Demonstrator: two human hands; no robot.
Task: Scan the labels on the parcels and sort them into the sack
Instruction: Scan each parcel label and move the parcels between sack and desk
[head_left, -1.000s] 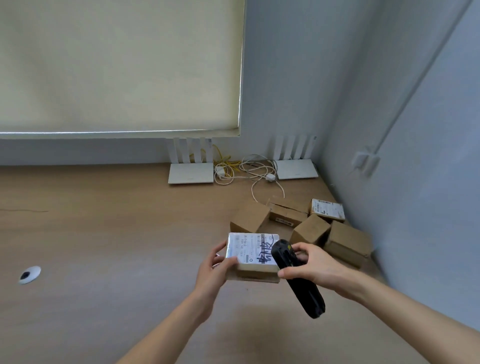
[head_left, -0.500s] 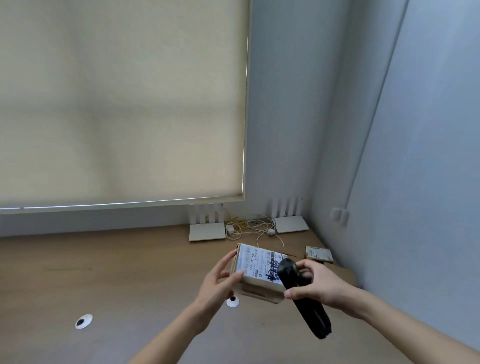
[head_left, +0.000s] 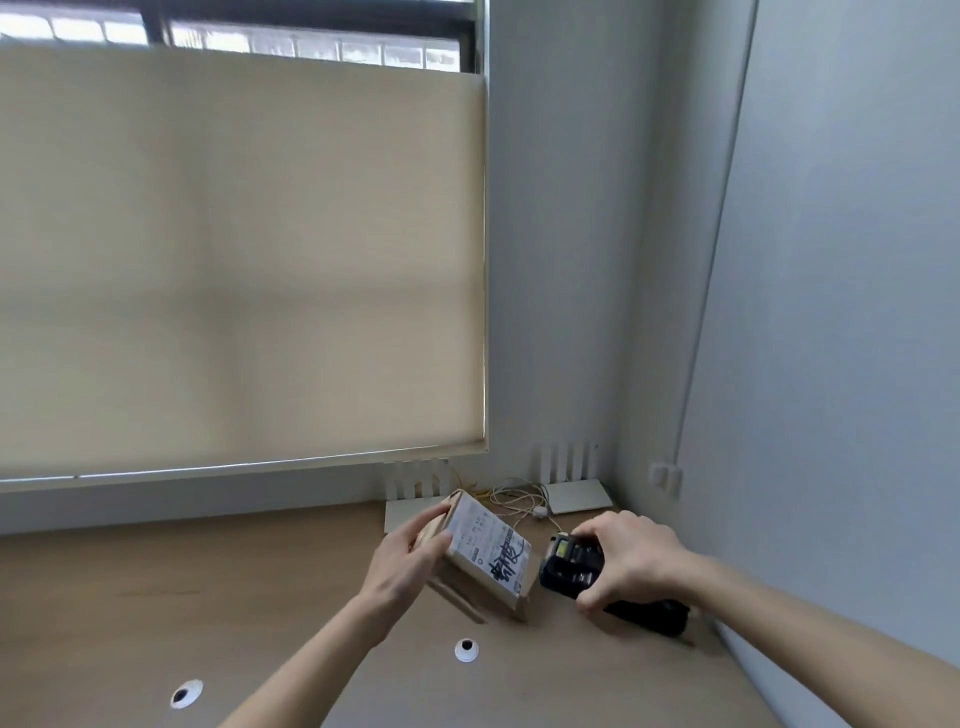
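Observation:
My left hand (head_left: 410, 558) grips a small cardboard parcel (head_left: 485, 558) by its left side and holds it tilted above the wooden desk (head_left: 156, 597). The parcel's white label with black handwriting faces right, toward the scanner. My right hand (head_left: 631, 558) grips a black handheld scanner (head_left: 571, 569) just right of the parcel, its lit window pointing at the label. The scanner's handle sticks out to the lower right. The other parcels and the sack are out of view.
Two white routers (head_left: 576, 496) with upright antennas and a tangle of cables (head_left: 514, 501) stand at the back of the desk under a beige roller blind (head_left: 239, 260). Two round cable holes (head_left: 466, 649) sit in the desk. A grey wall closes the right side.
The camera has tilted upward, so the pile of parcels has dropped out of view. The parcel has turned more upright and the scanner has swung round to face its label.

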